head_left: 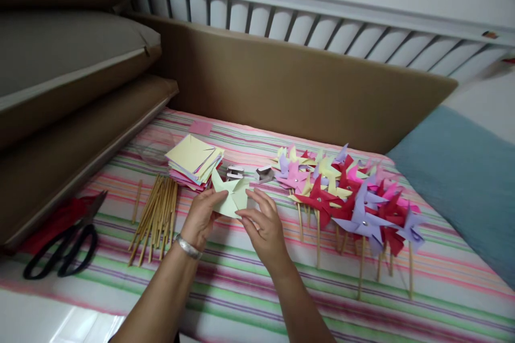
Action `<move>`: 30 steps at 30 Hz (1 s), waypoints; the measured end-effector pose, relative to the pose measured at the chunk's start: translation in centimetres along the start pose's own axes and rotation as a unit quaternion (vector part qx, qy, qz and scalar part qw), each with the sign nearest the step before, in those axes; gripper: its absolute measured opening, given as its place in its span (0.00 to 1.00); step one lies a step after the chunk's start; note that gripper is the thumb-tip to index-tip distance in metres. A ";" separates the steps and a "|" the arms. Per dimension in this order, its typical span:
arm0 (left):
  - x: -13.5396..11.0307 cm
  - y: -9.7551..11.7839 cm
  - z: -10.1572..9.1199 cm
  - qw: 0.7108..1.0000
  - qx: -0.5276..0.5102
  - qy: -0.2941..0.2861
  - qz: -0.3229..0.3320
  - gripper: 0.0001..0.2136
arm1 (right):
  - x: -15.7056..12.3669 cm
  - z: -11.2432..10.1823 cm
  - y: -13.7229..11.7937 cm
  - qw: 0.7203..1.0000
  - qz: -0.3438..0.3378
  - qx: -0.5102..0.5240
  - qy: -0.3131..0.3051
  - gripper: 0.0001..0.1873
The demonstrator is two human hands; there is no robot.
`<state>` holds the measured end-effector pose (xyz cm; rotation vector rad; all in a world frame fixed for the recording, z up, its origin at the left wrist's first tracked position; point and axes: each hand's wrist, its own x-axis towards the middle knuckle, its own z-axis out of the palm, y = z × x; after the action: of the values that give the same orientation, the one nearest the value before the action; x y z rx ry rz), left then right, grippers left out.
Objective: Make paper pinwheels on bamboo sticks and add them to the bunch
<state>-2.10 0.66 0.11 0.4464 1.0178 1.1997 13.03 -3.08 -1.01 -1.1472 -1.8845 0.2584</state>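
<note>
Between my two hands is a pale green paper square (230, 204), cut along its corners and partly folded into a pinwheel shape. My left hand (201, 218) grips its left side, the thumb lying on the paper's face. At the right edge, my right hand (261, 223) pinches a corner with thumb and fingertips. Just beyond the paper is a stack of coloured paper squares (192, 155), a yellow one on top. Two small open boxes (235, 172) stand behind my hands; their contents are too small to make out.
Finished pinwheels (319, 199) on sticks lie piled at the right. Wooden sticks (156, 217) lie in a bundle at the left, near black-handled scissors (66, 249) and red material (52, 230). Brown cushions (80, 112) border the striped cloth (241, 284); a pink paper piece (200, 128) lies behind.
</note>
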 end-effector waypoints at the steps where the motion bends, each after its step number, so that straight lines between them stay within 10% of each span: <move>1: 0.0 -0.1 0.1 1.000 0.004 -0.003 0.001 0.15 | 0.0 -0.1 0.0 1.000 0.009 0.007 -0.002 0.09; 12: -1.0 -2.3 1.7 0.996 0.062 -0.065 -0.006 0.12 | 0.2 -0.6 0.2 0.986 0.150 0.050 0.046 0.04; 30: -1.0 -2.4 1.5 0.991 0.073 -0.107 -0.033 0.13 | -0.1 0.0 1.0 0.979 0.190 0.048 0.062 0.03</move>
<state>0.51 -0.78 -0.55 0.6383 0.9312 0.9994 13.66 -2.66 -1.61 -1.4174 -1.5188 0.4735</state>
